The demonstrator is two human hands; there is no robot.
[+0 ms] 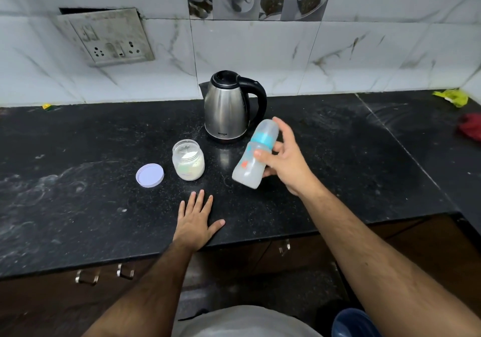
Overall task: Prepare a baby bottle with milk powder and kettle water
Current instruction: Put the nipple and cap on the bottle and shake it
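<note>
On the black counter (338,154), a kettle (227,110) stands far behind an open powder jar (188,160). The right hand (283,159) grips a tilted, capped baby bottle (256,154); the left hand (195,219) lies flat, holding nothing.

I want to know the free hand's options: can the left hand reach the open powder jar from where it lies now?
Probably yes. The left hand lies flat and empty on the counter, and the powder jar stands just beyond its fingertips with bare counter between. The lid lies off to the side, out of the way.
</note>
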